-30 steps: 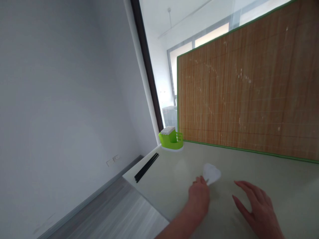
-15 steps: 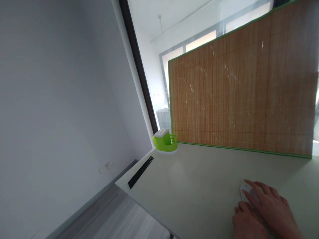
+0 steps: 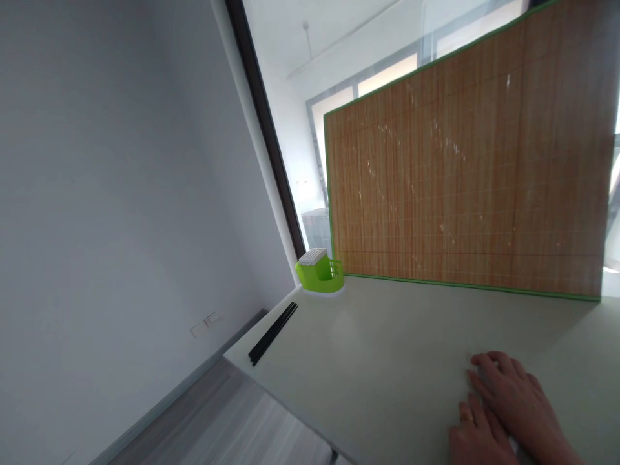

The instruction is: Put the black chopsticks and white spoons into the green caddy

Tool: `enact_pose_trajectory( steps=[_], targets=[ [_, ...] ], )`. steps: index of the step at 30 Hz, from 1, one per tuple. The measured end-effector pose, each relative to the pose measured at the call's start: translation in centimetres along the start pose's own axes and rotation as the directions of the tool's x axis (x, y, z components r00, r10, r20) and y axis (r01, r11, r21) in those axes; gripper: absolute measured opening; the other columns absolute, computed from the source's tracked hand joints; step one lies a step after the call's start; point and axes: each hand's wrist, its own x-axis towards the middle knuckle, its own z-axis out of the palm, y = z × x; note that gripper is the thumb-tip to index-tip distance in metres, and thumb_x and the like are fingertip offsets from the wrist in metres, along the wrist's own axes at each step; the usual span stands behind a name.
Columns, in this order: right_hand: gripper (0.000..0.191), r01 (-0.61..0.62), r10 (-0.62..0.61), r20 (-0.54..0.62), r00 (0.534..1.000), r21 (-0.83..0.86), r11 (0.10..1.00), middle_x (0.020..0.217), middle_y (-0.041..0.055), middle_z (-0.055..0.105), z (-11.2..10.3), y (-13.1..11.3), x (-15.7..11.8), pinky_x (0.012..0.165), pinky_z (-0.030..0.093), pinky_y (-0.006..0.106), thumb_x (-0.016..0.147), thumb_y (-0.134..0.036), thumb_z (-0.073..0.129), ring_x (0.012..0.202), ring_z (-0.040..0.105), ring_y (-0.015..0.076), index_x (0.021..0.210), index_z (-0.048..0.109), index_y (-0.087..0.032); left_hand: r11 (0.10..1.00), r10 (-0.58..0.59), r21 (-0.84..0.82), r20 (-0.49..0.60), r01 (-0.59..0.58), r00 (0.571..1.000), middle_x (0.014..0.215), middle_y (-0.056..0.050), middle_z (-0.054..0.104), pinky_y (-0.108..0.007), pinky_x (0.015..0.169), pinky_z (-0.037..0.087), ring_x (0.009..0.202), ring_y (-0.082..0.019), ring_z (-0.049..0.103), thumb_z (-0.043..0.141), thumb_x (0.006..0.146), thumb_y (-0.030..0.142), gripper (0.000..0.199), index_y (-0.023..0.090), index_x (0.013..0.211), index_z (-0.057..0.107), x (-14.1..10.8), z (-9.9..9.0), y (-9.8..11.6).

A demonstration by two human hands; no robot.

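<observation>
At the lower right, my right hand [image 3: 516,402] lies low over the white table [image 3: 378,368], its fingers bent and close together. Tucked against it on the near side is my left hand [image 3: 479,434], fingers curled, with a ring on one finger. The hands touch and overlap. A small white patch [image 3: 514,444] shows between them; most of that white thing is covered, and its kind cannot be made out.
Several thin black sticks [image 3: 272,333] lie bundled near the table's left edge. A green and white basket-like holder [image 3: 320,276] stands at the far left corner. Behind, a green-edged bamboo mat [image 3: 465,168] stands upright before glass. A grey wall [image 3: 121,194] is left.
The white rounded thing that showed beneath my right fingers is now mostly covered. My right fingers have drawn in more, and the left fingers have shifted forward slightly.
</observation>
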Motion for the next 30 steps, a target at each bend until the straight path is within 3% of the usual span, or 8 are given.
enact_pose_trajectory(
  steps=[3, 4, 8, 11, 14, 17, 21, 30],
  targets=[
    [0.028, 0.011, -0.011, 0.01, 1.0, -0.029, 1.0, 0.099, 0.0083, 0.056, -0.4, -0.3, -0.1, 0.072, 0.042, 0.042, 0.087, -0.039, 0.039, 0.09, 0.054, 0.0269, 0.099, 0.058, -0.022, 0.992, 0.114, 0.064, -0.055, -0.111, 0.992, 0.149, -0.007, 0.027, -0.052, 0.101, 0.035, 0.128, -0.034, 0.031, 0.042, 0.079, 0.067, 0.074, 0.027, 0.139, 0.034, -0.1, -4.1, -3.0],
    [0.028, 0.013, -0.013, 0.014, 1.0, -0.036, 0.999, 0.098, 0.0081, 0.057, -0.4, -0.3, -0.1, 0.072, 0.042, 0.042, 0.088, -0.04, 0.039, 0.09, 0.054, 0.0269, 0.099, 0.058, -0.022, 0.988, 0.115, 0.12, -0.142, -0.098, 0.983, 0.147, -0.004, 0.031, -0.048, 0.102, 0.035, 0.126, -0.031, 0.034, 0.037, 0.082, 0.065, 0.065, 0.029, 0.136, 0.038, 0.1, -6.1, -4.6],
    [0.029, 0.017, -0.016, 0.021, 1.0, -0.047, 0.999, 0.098, 0.008, 0.058, -0.4, -0.1, -0.1, 0.074, 0.04, 0.044, 0.088, -0.041, 0.037, 0.091, 0.054, 0.0276, 0.095, 0.059, -0.022, 0.897, -0.045, 0.383, -0.419, 0.222, 0.907, 0.14, -0.01, 0.039, -0.039, 0.105, 0.03, 0.125, -0.027, 0.035, 0.036, 0.09, 0.046, 0.054, 0.018, 0.136, 0.039, 1.5, -15.1, -13.9],
    [0.03, 0.021, -0.021, 0.009, 1.0, -0.046, 0.999, 0.1, 0.0083, 0.058, -0.2, -0.1, 0.0, 0.075, 0.04, 0.045, 0.088, -0.04, 0.036, 0.092, 0.054, 0.0282, 0.097, 0.059, -0.023, 0.738, -0.266, 0.473, -0.452, 0.481, 0.852, 0.139, -0.013, 0.041, -0.036, 0.101, 0.033, 0.124, -0.027, 0.038, 0.043, 0.087, 0.038, 0.055, 0.013, 0.136, 0.037, 1.5, -21.5, -21.6],
    [0.032, 0.024, -0.025, -0.011, 1.0, -0.046, 0.999, 0.102, 0.0086, 0.059, 0.0, -0.1, 0.0, 0.077, 0.039, 0.046, 0.087, -0.04, 0.035, 0.093, 0.054, 0.028, 0.097, 0.06, -0.023, 0.615, -0.458, 0.461, -0.452, 0.64, 0.766, 0.132, -0.017, 0.046, -0.038, 0.093, 0.04, 0.12, -0.03, 0.044, 0.049, 0.082, 0.036, 0.055, 0.01, 0.13, 0.042, 0.3, -25.9, -27.7],
    [0.033, 0.038, -0.04, -0.038, 0.998, -0.045, 0.998, 0.103, 0.008, 0.06, 0.0, 0.0, 0.1, 0.08, 0.038, 0.047, 0.087, -0.041, 0.036, 0.094, 0.055, 0.0278, 0.098, 0.061, -0.024, 0.552, -0.559, 0.429, -0.446, 0.715, 0.699, 0.126, -0.02, 0.051, -0.041, 0.09, 0.042, 0.117, -0.033, 0.047, 0.051, 0.079, 0.035, 0.05, 0.009, 0.122, 0.049, -1.1, -28.1, -31.6],
    [0.031, 0.085, -0.085, -0.088, 0.992, -0.009, 0.996, 0.103, 0.005, 0.062, -0.2, 0.1, 0.2, 0.083, 0.037, 0.047, 0.085, -0.043, 0.039, 0.094, 0.056, 0.0265, 0.098, 0.063, -0.028, 0.513, -0.65, 0.401, -0.396, 0.759, 0.648, 0.123, -0.022, 0.054, -0.041, 0.088, 0.044, 0.117, -0.035, 0.048, 0.052, 0.076, 0.036, 0.049, 0.008, 0.115, 0.055, -1.8, -28.8, -34.6],
    [0.018, 0.276, -0.261, -0.143, 0.955, 0.098, 0.956, 0.098, 0.0008, 0.066, -1.2, -1.1, 0.7, 0.093, 0.032, 0.048, 0.082, -0.038, 0.05, 0.095, 0.058, 0.0245, 0.09, 0.064, -0.031, 0.559, -0.657, 0.424, -0.298, 0.713, 0.692, 0.115, -0.017, 0.063, -0.028, 0.077, 0.048, 0.104, -0.027, 0.06, 0.058, 0.069, 0.034, 0.051, 0.009, 0.114, 0.057, -0.9, -29.6, -36.6]
  ],
)
